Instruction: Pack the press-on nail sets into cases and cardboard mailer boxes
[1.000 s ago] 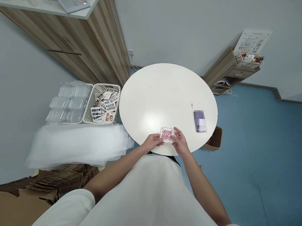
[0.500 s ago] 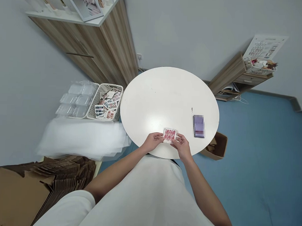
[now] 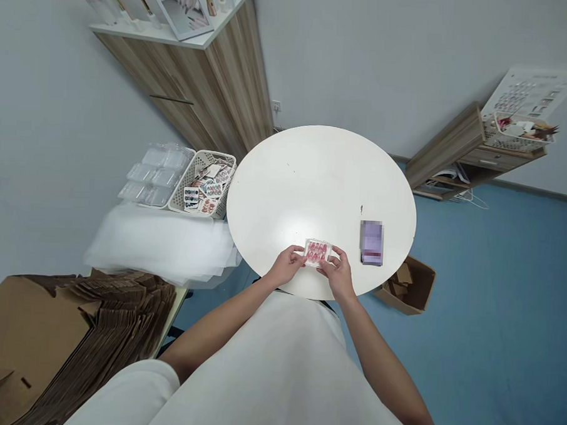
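A small clear plastic case of pink and red press-on nails (image 3: 317,251) sits at the near edge of a round white table (image 3: 313,182). My left hand (image 3: 288,265) pinches its left end with closed fingers. My right hand (image 3: 338,271) grips its right end, thumb on top. Both hands hold the case low over the tabletop. A blurred purple rectangular item (image 3: 371,242) lies flat on the table to the right of my right hand.
To the left, a white basket (image 3: 204,185) holds several nail sets beside stacked clear plastic cases (image 3: 156,172), above white wrapping sheets (image 3: 162,242). Flattened cardboard boxes (image 3: 72,328) pile at lower left. An open cardboard box (image 3: 409,284) stands on the blue floor. Wooden cabinets stand behind.
Both hands keep their hold on the nail case, with the grip shifting slightly. The view has swung a little, so the furniture appears moved to the right.
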`<state>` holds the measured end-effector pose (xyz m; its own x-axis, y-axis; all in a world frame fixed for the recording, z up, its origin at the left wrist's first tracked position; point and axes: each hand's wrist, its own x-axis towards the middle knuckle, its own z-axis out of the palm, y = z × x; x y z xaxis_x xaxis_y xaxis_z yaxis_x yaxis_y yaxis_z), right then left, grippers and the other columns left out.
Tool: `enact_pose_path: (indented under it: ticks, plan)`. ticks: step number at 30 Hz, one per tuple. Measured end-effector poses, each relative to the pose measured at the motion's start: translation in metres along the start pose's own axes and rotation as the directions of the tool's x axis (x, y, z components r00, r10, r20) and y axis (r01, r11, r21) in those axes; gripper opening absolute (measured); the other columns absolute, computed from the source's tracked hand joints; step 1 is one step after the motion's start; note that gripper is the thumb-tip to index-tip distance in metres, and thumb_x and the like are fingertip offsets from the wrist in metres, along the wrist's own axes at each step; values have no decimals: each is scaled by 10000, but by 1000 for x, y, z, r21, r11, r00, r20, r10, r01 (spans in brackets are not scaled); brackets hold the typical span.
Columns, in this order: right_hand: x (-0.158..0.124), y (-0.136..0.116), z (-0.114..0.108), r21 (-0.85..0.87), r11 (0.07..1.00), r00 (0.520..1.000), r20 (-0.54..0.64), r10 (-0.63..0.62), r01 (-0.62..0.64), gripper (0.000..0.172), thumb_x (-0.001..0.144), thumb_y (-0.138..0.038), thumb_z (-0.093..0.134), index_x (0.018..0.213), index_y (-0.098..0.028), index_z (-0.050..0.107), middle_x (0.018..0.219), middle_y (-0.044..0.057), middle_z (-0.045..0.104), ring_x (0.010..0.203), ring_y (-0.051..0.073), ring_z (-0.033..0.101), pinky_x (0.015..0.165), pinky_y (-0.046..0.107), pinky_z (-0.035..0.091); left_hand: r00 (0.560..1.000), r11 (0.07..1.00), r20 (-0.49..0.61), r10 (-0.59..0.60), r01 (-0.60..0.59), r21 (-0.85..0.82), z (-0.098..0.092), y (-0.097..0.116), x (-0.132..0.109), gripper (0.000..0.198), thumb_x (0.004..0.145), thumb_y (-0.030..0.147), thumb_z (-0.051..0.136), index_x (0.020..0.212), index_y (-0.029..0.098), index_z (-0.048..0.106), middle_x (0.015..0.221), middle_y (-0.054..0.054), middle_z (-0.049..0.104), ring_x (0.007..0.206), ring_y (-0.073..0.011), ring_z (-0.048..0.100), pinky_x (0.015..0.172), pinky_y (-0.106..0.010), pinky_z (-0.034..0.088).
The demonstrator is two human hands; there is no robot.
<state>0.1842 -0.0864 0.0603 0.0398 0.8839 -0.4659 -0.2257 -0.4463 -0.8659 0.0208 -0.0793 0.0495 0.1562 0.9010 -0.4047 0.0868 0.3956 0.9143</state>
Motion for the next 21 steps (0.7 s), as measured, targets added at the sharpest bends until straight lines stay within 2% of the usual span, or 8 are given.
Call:
enact_pose_path:
  ticks: [3, 6, 10, 16, 19, 21]
  plan:
    - [2, 0, -4, -30, 999, 999, 32, -19, 20, 613, 632, -345, 654, 1178, -288, 381, 899, 3, 535, 755, 150, 601, 724, 368, 525, 995, 995, -68, 67, -61, 80, -3, 7, -5, 517, 686, 391, 631, 1149, 221, 472, 1022, -76, 572, 832, -167, 572, 792, -322, 415]
    - [4, 1, -5, -77, 996, 997, 71, -43, 49, 654, 644, -359, 643, 1229, -309, 354, 1079, 45, 496, 774, 153, 597, 710, 368, 523, 988, 977, -43, 146, -137, 167, -12, 22, -11, 686, 581, 330, 727, 1204, 276, 446, 1142, -67, 514, 918, -189, 538, 874, -347, 376]
    - [4, 4, 2, -142, 986, 991, 110, -73, 88, 648, 671, -371, 617, 1254, -344, 335, 1276, 59, 375, 754, 140, 583, 698, 374, 519, 985, 958, 33, 171, -174, 227, -26, 32, -13, 694, 538, 300, 755, 1178, 288, 484, 1116, -63, 515, 905, -205, 528, 896, -380, 362]
    - [3, 5, 26, -303, 939, 982, 139, -126, 163, 562, 730, -375, 551, 1252, -333, 349, 1378, 51, 294, 793, 151, 546, 746, 372, 477, 978, 943, 59, 199, -208, 261, -45, 21, -8, 626, 613, 293, 710, 1191, 288, 469, 1060, -58, 512, 850, -180, 537, 860, -365, 398]
    - [9, 3, 43, -379, 902, 972, 183, -148, 209, 481, 747, -375, 526, 1212, -327, 412, 1404, 47, 253, 842, 172, 542, 748, 375, 466, 983, 956, 39, 181, -186, 227, -61, 17, -2, 615, 623, 260, 700, 1192, 282, 467, 1075, -59, 509, 832, -172, 540, 855, -363, 408]
    - [16, 1, 58, -395, 890, 961, 236, -143, 229, 490, 739, -363, 542, 1212, -329, 417, 1407, 46, 246, 892, 189, 543, 770, 386, 461, 989, 972, 1, 150, -148, 183, -75, 16, 3, 614, 617, 238, 701, 1185, 275, 471, 1084, -58, 516, 831, -174, 539, 865, -369, 403]
